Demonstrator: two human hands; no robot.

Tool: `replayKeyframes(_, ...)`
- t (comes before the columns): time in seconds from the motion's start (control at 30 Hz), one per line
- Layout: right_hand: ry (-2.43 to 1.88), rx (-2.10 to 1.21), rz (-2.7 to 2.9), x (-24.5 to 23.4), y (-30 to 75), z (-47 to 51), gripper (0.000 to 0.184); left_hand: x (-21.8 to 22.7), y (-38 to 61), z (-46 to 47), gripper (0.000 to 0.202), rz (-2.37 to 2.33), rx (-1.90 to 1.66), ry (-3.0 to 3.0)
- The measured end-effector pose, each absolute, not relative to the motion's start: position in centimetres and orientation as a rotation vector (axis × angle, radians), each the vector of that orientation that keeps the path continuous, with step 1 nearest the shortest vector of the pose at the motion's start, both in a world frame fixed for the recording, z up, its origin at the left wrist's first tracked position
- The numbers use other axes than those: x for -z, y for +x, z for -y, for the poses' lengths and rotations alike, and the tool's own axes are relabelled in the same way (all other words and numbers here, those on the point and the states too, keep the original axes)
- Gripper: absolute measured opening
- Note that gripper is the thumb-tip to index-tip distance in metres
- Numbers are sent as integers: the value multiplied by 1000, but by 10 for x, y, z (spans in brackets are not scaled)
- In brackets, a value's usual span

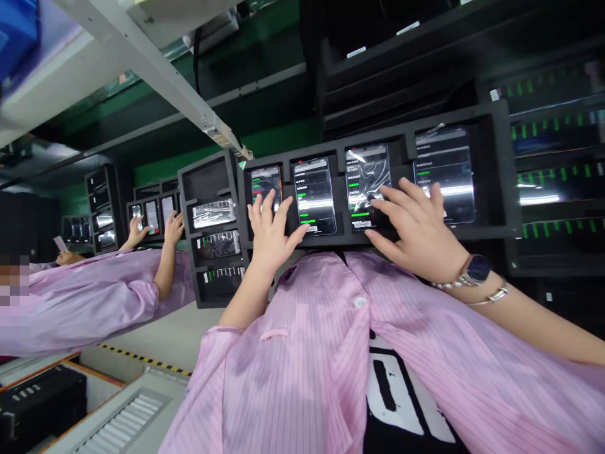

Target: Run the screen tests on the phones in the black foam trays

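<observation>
- Resting on the leftmost phone [266, 189], the left hand [270, 236] sits over the lower part of the screen, with its fingers [267, 208] spread apart and pinching nothing; the thumb reaches right, toward the foot of the second phone [314, 195].
- Over on the right, the right hand [411, 230] spans two phones, its fingers [392, 202] fanned wide across the third phone [367, 186], and the fingertips reach toward the fourth phone [444, 176]. Again there is no pinch, and the thumb lies low by the tray's lower edge.
- Looks like sound handling: open, flat fingers spread the contact over the glass, and neither hand levers a phone out of its slot.
- Lining up side by side, all four phones sit in slots of a black foam tray [496, 170], screens up toward the camera.
- Running up and down the view, each phone's long axis points away from the person's chest, with slight tilts across the row. Green-marked text shows on the screens.
- Working just off to the left, a co-worker in a pink striped sleeve [99, 302] has both hands [174, 227] at a second tray [151, 217].
- Glinting on the right wrist: a watch [477, 269] and a thin bangle [491, 295].
</observation>
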State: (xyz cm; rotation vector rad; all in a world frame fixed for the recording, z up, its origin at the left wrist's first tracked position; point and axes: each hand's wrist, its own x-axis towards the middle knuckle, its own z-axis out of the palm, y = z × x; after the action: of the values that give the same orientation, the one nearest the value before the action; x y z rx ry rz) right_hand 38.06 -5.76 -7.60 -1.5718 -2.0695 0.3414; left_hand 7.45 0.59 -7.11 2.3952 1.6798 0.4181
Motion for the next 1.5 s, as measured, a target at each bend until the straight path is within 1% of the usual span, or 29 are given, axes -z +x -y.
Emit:
replayKeyframes(0.1, -1548, -327, 2100, 78, 373, 47, 49, 74, 88, -11, 71, -1642, -418, 2408)
replayKeyframes(0.23, -1574, -301, 2125, 86, 366, 40, 54, 78, 93, -11, 71, -1642, -493, 2408)
replayKeyframes(0.4, -1652, -261, 2135, 90, 361, 38, 72, 80, 86, -9, 70, -1650, -629, 2424)
replayKeyframes(0.47, -1664, -222, 2140, 91, 360, 38, 77, 82, 83, -9, 71, -1653, -670, 2430)
replayKeyframes(0.6, -1689, -162, 2175, 91, 358, 36, 74, 87, 80, -12, 73, -1564, -864, 2467)
replayKeyframes(0.73, -1712, -194, 2200, 90, 359, 35, 73, 92, 78, -13, 78, -1488, -1031, 2475)
replayKeyframes(0.83, -1698, -239, 2194, 86, 361, 37, 73, 93, 70, -13, 84, -1535, -1143, 2360)
replayKeyframes(0.93, -1676, -295, 2161, 83, 363, 41, 74, 95, 52, -10, 92, -1683, -1210, 2221)
replayKeyframes(1.03, -1670, -337, 2133, 83, 363, 45, 74, 95, 35, -7, 100, -1820, -1121, 2176)
replayKeyframes(1.13, -1682, -323, 2097, 82, 366, 45, 75, 88, 38, -7, 102, -1867, -841, 2237)
replayKeyframes(1.2, -1735, -285, 2046, 79, 371, 42, 76, 79, 55, -11, 96, -1842, -583, 2303)
replayKeyframes(1.3, -1913, -248, 1992, 73, 380, 33, 71, 69, 88, -21, 79, -1780, -288, 2348)
replayKeyframes(1.43, -2112, -325, 2084, 64, 390, 29, 63, 54, 111, -26, 72, -1715, -47, 2305)
replayKeyframes(1.5, -2105, -351, 2198, 56, 399, 37, 61, 38, 107, -19, 66, -1650, 36, 2306)
